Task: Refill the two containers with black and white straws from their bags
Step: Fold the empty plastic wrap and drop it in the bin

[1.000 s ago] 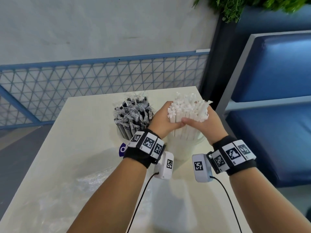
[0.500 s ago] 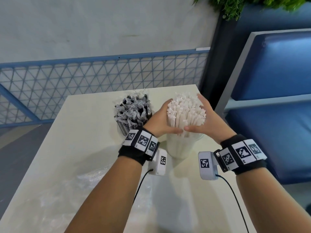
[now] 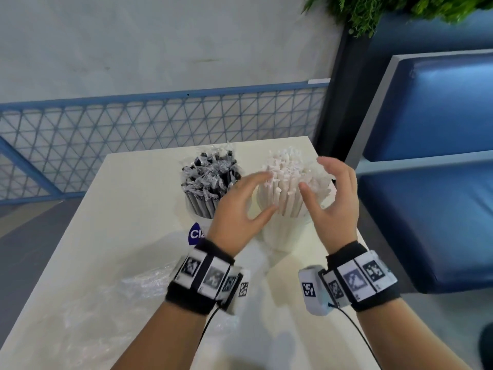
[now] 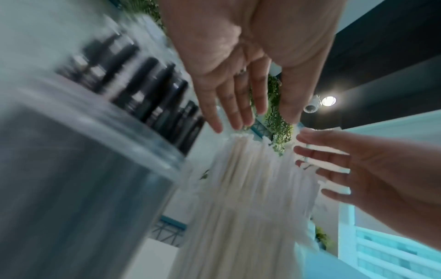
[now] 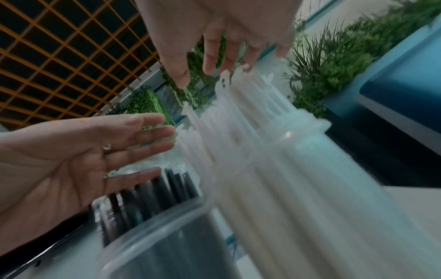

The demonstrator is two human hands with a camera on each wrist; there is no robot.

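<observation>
Two clear containers stand side by side at the far end of the white table [image 3: 128, 236]. The left container [image 3: 198, 213] holds wrapped black straws [image 3: 210, 174]. The right container [image 3: 286, 233] is packed with white straws [image 3: 286, 169] that fan out above its rim. My left hand [image 3: 240, 206] hovers on the near left of the white bundle, fingers spread and holding nothing. On the bundle's right my right hand [image 3: 329, 193] is also spread and empty. The wrist views show the left hand [image 4: 241, 90] and the right hand [image 5: 222, 47] open beside the white straws [image 4: 250, 188].
An empty clear plastic bag [image 3: 112, 303] lies crumpled on the near left of the table. A blue mesh railing [image 3: 133, 145] runs behind the table. A blue padded bench [image 3: 432, 182] stands close to the table's right edge, under green plants [image 3: 400, 12].
Both hands, which were cupped around the white straw bundle, have let go and pulled back toward me with fingers spread. The white straws have fanned out in their container.
</observation>
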